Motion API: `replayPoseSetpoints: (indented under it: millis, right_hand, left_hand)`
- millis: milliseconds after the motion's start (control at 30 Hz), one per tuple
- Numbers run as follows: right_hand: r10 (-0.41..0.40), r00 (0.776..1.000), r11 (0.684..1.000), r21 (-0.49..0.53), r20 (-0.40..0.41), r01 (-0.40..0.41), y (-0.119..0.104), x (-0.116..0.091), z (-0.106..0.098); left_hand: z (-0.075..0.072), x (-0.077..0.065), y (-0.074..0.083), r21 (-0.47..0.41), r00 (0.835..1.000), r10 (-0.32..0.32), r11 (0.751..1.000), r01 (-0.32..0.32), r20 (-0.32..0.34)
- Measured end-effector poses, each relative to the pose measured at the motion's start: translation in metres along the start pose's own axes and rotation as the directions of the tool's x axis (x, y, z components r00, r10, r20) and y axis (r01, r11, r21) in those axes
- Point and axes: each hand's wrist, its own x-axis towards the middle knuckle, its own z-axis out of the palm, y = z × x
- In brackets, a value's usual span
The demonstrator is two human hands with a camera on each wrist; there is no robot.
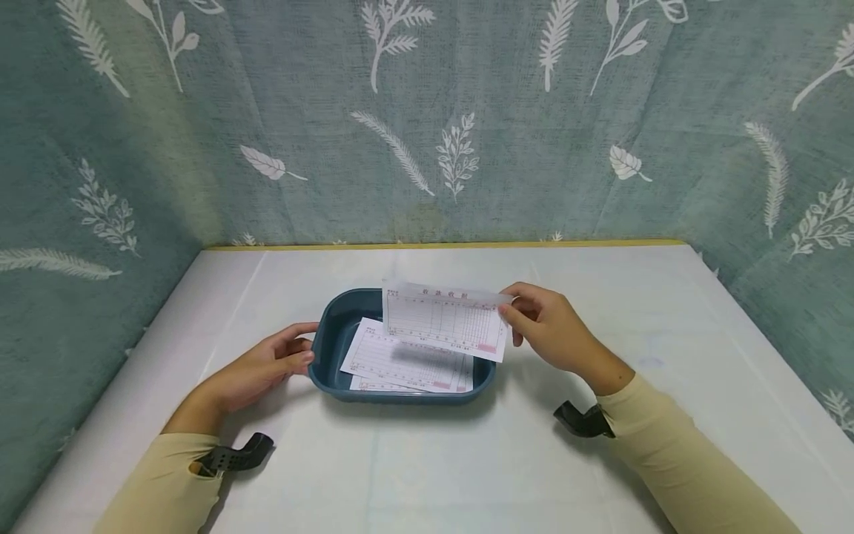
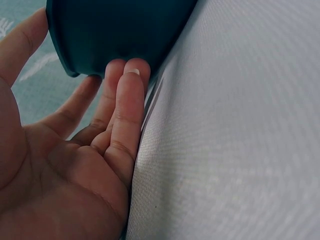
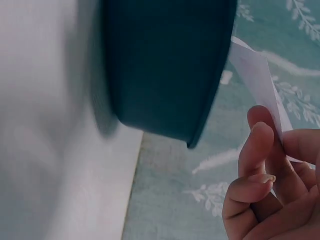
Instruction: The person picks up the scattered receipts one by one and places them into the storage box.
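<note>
A dark blue plastic basin (image 1: pixel 400 399) stands on the white tabletop. Inside lie at least two overlapping white receipt slips (image 1: pixel 383 357) printed with red grids. My right hand (image 1: pixel 554 330) pinches another receipt slip (image 1: pixel 440 315) by its right end, between thumb and fingers. This slip is held above the basin's right part, tilted, covering some of the far rim and the slips below. At the basin's left end my left hand (image 1: pixel 267 367) touches the outer wall (image 2: pixel 120 35) with its fingertips, the fingers mostly extended.
Behind the white table (image 1: pixel 427 475) hangs a green leaf-patterned cloth (image 1: pixel 427 133), which also rises on both sides. A yellow strip (image 1: pixel 440 245) runs along the table's back edge. Black wrist mounts (image 1: pixel 240 454) sit on both sleeves.
</note>
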Motion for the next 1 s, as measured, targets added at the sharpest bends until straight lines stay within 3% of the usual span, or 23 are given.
replayPoseSetpoints:
  millis: [233, 667, 1000]
  right_hand:
    - [-0.015, 0.998, 1.0, 0.006, 0.068, 0.014, -0.001, 0.008, 0.013]
    - [0.026, 0.996, 0.999, -0.023, 0.09, -0.024, 0.0, 0.02, 0.029]
    - [-0.011, 0.99, 0.995, -0.093, 0.138, 0.024, 0.01, 0.021, 0.036]
  left_hand:
    - [0.002, 0.002, -0.001, -0.004, 1.0, -0.007, 1.0, 0.007, -0.007]
    - [0.001, -0.002, 0.0, -0.015, 1.0, 0.011, 1.0, -0.011, -0.009]
    - [0.001, 0.001, 0.001, 0.004, 1.0, -0.011, 1.0, 0.011, -0.012]
